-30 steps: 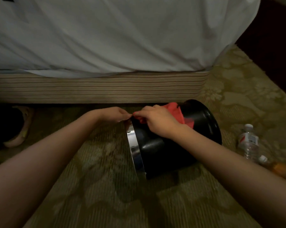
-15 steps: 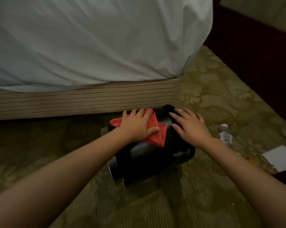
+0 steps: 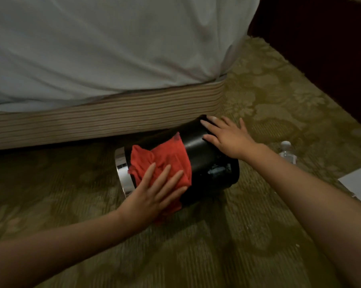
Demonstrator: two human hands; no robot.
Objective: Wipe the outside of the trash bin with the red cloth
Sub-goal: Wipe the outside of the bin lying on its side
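A black bin (image 3: 198,148) lies on its side on a patterned carpet (image 3: 248,235), close against the striped base (image 3: 113,119) of a bed whose white sheet (image 3: 113,48) hangs above it. The left hand (image 3: 152,196) lies flat on a red cloth (image 3: 165,159), its fingers (image 3: 165,175) straight, slightly apart and curled around nothing, pressing the cloth against the bin's near side. The cloth spreads up and away from those fingertips over the curved wall, bunched at its left edge, with a corner trailing under the palm toward the carpet. Just left of the left fingers runs the bin's chrome rim (image 3: 122,171) — the mouth end. The right hand (image 3: 227,138) rests on the opposite end of the bin, fingers (image 3: 212,121) splayed wide and straight across the black wall, gripping nothing. Bare black wall shows between the two sets of fingers. Right of the right fingers, beyond the wrist, a clear bottle (image 3: 286,151) sits on the carpet, and farther right lies a white sheet of paper (image 3: 358,181) — both well apart from the bin.
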